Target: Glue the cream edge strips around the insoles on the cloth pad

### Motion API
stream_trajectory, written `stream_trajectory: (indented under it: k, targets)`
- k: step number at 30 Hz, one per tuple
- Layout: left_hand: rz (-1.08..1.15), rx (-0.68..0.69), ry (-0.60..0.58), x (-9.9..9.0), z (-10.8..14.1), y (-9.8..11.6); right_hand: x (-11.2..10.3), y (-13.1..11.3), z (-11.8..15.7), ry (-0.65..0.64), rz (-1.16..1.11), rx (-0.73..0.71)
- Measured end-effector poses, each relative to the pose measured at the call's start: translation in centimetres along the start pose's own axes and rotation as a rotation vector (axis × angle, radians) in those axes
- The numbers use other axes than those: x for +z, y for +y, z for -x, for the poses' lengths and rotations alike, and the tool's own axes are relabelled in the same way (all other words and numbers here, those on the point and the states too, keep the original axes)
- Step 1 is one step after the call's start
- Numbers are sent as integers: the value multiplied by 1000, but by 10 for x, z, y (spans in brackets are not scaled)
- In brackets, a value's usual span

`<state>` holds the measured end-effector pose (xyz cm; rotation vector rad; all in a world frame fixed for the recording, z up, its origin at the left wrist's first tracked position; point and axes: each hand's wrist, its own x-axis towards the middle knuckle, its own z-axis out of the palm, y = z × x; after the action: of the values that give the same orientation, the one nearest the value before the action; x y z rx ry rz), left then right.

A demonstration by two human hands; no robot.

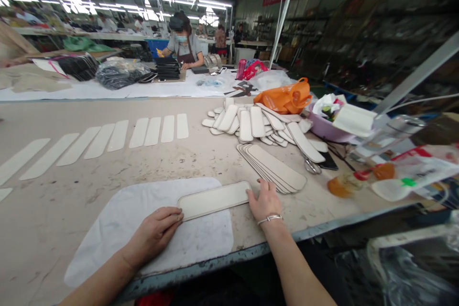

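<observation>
A long cream panel [215, 201] with rounded corners and a dark edge lies across a white sheet [143, 210] at the table's front. My left hand [158, 229] pinches the panel's left end between thumb and fingers. At its right end, the thumb of my right hand [264, 200] touches the corner; the other fingers are spread away from the panel, beside a fanned stack of similar panels [272, 167]. Beyond that stack is a loose heap of cream panels [245, 124]. Several pale strips [143, 131] are laid out in a slanting row on the left.
An orange bag [287, 97] and a lilac basin [333, 126] stand at the back right. Scissors [311, 166], a jar with orange contents [340, 186] and a clear bottle [394, 134] are on the right. A co-worker [184, 40] sits across the white table [143, 90].
</observation>
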<state>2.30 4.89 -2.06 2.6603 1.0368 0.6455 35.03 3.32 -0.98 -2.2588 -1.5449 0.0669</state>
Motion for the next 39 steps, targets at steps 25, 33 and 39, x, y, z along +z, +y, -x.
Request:
stream_trajectory:
  k: [25, 33, 39]
  targets:
    - [-25, 8, -4, 0, -3, 1, 12, -46, 29, -510, -64, -545]
    - [55, -106, 6, -7, -3, 15, 22, -11, 14, -424, 76, -367]
    - [-2, -325, 308, -8, -11, 39, 32, -11, 16, -397, 87, -374]
